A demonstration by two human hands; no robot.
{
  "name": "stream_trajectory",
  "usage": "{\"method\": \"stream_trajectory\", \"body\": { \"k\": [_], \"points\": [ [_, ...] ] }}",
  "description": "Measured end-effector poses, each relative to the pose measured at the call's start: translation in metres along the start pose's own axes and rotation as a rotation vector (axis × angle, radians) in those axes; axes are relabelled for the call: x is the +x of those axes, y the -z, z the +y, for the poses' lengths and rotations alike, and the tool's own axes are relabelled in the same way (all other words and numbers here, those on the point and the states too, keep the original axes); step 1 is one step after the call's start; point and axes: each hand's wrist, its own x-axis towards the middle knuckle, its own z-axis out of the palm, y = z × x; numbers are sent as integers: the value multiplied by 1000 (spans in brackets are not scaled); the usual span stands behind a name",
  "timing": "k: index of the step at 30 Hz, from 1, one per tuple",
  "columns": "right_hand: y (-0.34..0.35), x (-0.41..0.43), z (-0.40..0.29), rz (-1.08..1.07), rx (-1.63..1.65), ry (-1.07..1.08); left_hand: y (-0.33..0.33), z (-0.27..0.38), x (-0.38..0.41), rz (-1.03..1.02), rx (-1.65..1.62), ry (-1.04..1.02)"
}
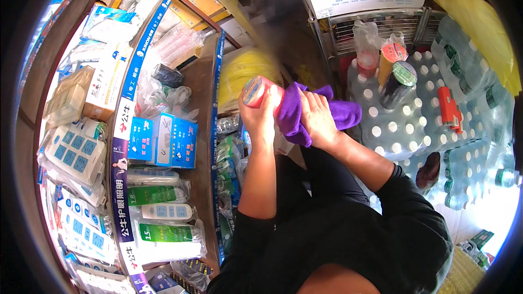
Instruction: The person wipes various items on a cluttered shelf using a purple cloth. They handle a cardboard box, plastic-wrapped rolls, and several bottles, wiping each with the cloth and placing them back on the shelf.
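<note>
My left hand (261, 116) grips a red cylinder (269, 90), which looks like a stack of electrical tape rolls with a round label on its end. Around the other end of it, my right hand (318, 118) presses a purple cloth (291, 114). A loose part of the cloth hangs out past my right fingers. The cylinder is tilted, its labelled end towards the upper left. Similar cylinders stand to the right on shrink-wrapped bottles: a black one with a green top (398, 83), an orange-topped one (390, 59) and a red one in plastic (367, 59).
At the left, shelves (216, 139) carry packaged power strips (75, 151), blue boxes (175, 141) and plastic bags. Packs of bottles (392, 126) fill the right side, with red packets (449, 110) on top. Coiled yellow material (247, 71) lies beyond my hands. A wire rack (380, 28) stands behind the bottles.
</note>
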Motion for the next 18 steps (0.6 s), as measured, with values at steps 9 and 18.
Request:
{"method": "stream_trajectory", "body": {
  "k": [9,18],
  "points": [
    [11,10,22,-190,878,69,21,22,8,-173,-365,-77],
    [-46,-4,-8,432,1792,-608,13,2,4,31,-461,4]
  ]
}}
